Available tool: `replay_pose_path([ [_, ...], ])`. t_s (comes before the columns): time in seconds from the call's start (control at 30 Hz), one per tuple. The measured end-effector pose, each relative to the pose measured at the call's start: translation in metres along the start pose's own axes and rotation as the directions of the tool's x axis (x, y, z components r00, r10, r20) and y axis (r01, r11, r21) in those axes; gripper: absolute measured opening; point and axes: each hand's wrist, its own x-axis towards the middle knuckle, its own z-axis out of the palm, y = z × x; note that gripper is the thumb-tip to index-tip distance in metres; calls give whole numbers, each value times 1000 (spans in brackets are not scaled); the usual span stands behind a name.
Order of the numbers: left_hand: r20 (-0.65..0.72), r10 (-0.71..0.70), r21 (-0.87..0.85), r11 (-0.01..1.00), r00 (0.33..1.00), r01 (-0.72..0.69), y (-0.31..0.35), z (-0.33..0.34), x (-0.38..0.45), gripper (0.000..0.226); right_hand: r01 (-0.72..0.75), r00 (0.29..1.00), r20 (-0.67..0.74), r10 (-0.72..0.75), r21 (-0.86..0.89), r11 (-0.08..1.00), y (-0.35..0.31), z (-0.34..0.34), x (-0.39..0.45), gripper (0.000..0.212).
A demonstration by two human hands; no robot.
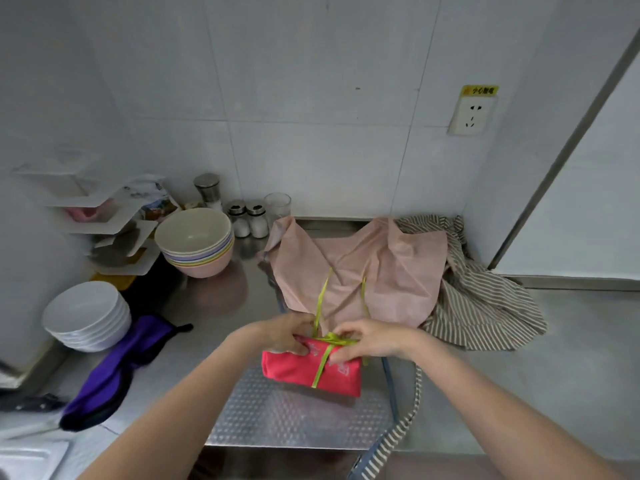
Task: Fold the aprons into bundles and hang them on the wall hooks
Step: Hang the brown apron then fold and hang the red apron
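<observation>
— Currently, status?
— I see both hands, left hand (289,332) and right hand (367,341), pinching the green tie (320,365) around the red apron bundle (311,370), desk (519,393) centre.
— Risk?
— Loose knot; bundle could unfold toward the pink apron (363,271) at twelve o'clock.

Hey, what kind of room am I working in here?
Most likely a kitchen, perhaps a commercial one. A stainless steel counter runs along a white tiled wall, stacked bowls and white plates sit at the left, and seasoning shakers stand against the wall.
</observation>
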Motion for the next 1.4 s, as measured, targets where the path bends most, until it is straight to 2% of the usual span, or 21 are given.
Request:
replay_pose_path([
  [0.07,11,-43,-5,999,999,43,-2,1,6,56,46,996,-74,-56,-134,990,4,0,2,25],
  [0.17,64,-71,-111,991,995,78,1,-1,15,43,124,938,-275,-211,-304,945,4,-3,3,12],
  [0.27,78,-83,-190,977,993,97,5,-3,20,35,152,897,-331,-292,-390,908,4,-6,1,15],
  [0.37,50,-40,-143,989,998,47,8,-5,21,30,54,949,-277,-149,-324,944,3,-12,-2,23],
  [0.43,52,-33,-87,995,998,38,2,-12,18,32,-84,988,-144,60,-165,983,3,-17,-7,32],
  [0.5,68,-46,8,999,997,45,-4,-22,11,38,-181,983,17,182,-22,983,10,-22,-12,34],
  [0.57,107,-63,105,993,992,52,-7,-31,4,45,-147,989,-2,147,21,989,15,-29,-14,17],
  [0.67,165,-99,210,976,981,63,-5,-35,-2,45,-16,981,-191,-14,-156,988,3,-43,-6,15],
  [0.73,180,-103,224,973,978,61,0,-32,1,42,59,980,-169,-106,-265,962,-17,-46,0,14],
  [0.83,220,-61,159,987,974,25,10,-28,6,38,147,985,-39,-170,-343,928,-51,-46,7,12],
  [0.87,228,-25,79,997,973,7,11,-28,7,39,145,988,2,-152,-307,941,-57,-47,8,11],
  [0.93,214,45,-201,980,976,-1,17,-31,3,38,113,991,83,-104,-113,987,-63,-50,5,12],
  [1.0,196,115,-498,867,974,-2,24,-37,-5,34,81,990,93,-103,215,973,-59,-53,-2,19],
  [1.03,178,144,-619,785,973,-3,25,-39,-9,33,81,994,35,-105,413,907,-57,-52,-7,14],
  [1.1,106,159,-781,624,982,-17,22,-39,-12,33,168,984,-168,-67,716,678,-50,-50,-12,8],
  [1.17,5,108,-855,517,994,-52,17,-35,-10,31,224,953,-300,52,807,546,-42,-42,-10,22],
  [1.23,-103,-22,-878,473,994,-80,12,-29,-2,31,235,946,-312,84,843,483,-33,-29,-6,32],
  [1.27,-146,-84,-879,467,986,-91,11,-25,3,31,229,946,-310,96,847,480,-28,-22,-4,30],
  [1.4,-193,-130,-839,536,973,-95,16,-11,15,27,91,931,-298,210,748,658,3,-7,1,25],
])
